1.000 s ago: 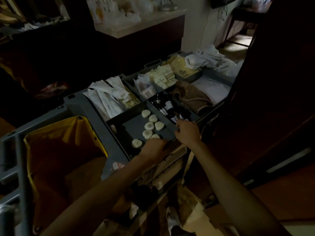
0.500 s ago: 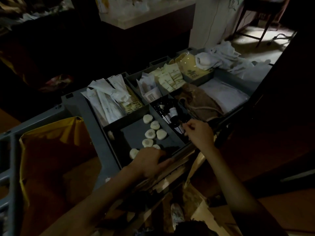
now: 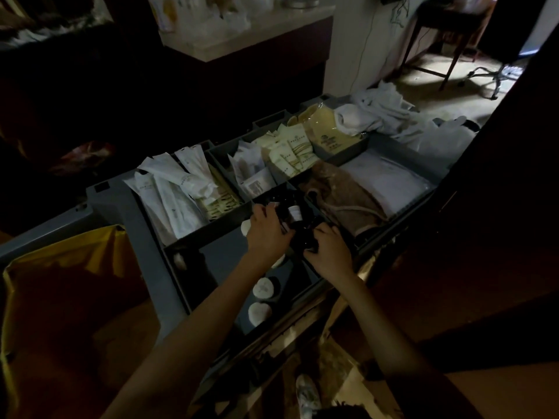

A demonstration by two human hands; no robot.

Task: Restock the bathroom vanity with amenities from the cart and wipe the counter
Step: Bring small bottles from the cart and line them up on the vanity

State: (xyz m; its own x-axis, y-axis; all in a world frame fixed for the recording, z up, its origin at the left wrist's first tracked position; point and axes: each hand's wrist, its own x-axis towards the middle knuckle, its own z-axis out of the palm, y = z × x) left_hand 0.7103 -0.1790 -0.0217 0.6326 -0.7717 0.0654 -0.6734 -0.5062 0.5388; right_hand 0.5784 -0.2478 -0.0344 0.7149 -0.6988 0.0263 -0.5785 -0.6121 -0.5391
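Observation:
The grey housekeeping cart (image 3: 115, 204) has a top tray split into compartments. Both my hands are in the narrow middle compartment of small dark bottles (image 3: 295, 211). My left hand (image 3: 267, 234) reaches over the divider, thumb and fingers curled round one dark bottle. Just to its right, my right hand (image 3: 331, 252) grips another dark bottle near the compartment's front end. The dim light hides my fingertips. Round white soaps (image 3: 262, 288) lie in the shallow compartment under my left forearm.
White tube packets (image 3: 169, 189), cream sachets (image 3: 290, 152), a brown cloth (image 3: 341, 195), folded white linen (image 3: 390, 179) and white towels (image 3: 375, 113) fill the other compartments. A yellow waste bag (image 3: 60, 267) hangs at the left. A pale counter (image 3: 242, 37) stands beyond.
My left hand has left the cart's front edge and moved up and right into the bottle compartment. My right hand stays at the bottles. The view has shifted a little closer.

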